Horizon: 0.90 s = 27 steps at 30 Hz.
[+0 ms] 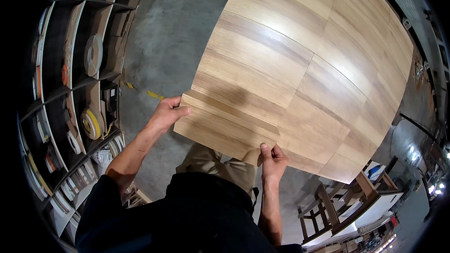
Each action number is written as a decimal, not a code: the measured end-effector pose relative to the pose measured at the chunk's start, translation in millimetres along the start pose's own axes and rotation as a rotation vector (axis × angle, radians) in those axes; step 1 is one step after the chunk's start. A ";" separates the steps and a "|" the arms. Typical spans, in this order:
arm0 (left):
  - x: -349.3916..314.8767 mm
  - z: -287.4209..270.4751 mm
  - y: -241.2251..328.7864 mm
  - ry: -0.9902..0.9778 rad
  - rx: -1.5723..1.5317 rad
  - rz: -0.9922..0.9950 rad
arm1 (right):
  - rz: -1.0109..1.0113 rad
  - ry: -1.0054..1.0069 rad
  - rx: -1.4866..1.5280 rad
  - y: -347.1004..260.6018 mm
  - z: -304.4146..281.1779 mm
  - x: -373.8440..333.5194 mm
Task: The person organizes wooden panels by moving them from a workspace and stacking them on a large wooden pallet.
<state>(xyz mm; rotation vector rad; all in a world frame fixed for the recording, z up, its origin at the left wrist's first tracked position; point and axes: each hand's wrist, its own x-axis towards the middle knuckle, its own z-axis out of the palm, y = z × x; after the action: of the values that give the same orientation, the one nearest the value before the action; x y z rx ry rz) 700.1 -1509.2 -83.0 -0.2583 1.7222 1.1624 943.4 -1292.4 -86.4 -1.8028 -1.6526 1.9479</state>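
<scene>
A short light-brown wooden board (224,130) spans the space between my hands, tilted, over the near left edge of a large wood panel (262,61) with plank-patterned grain. My left hand (166,116) grips the board's left end, with the thumb on top and the fingers around the far corner. At the other end my right hand (273,161) holds it, thumb pressed on the face; part of its fingers is hidden beneath. The board's far edge lies close to the panel's surface; whether they touch I cannot tell.
On the left stand dark shelves (60,93) with rolls of edge banding (93,55) in several colours. Yellow tape marks (153,95) lie on the concrete floor (157,33). At the lower right is a wooden frame cart (349,201) with boards and a blue-handled tool (374,171).
</scene>
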 end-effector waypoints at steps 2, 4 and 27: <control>0.1 -1.0 -1.5 -0.006 -0.020 -0.003 | 0.005 -0.004 0.008 3.0 -0.7 -0.8; -0.8 -0.2 0.0 -0.007 -0.015 0.005 | -0.018 -0.003 -0.028 1.7 -0.8 -0.1; -0.5 4.1 0.6 -0.004 0.069 0.102 | -0.950 -0.144 -0.583 -20.8 69.1 -39.0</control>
<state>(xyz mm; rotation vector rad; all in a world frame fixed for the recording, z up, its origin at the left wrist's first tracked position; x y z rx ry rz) 702.5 -1505.8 -82.5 -0.1267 1.7855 1.1734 893.9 -1352.2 -60.3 -0.6221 -2.6127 1.2389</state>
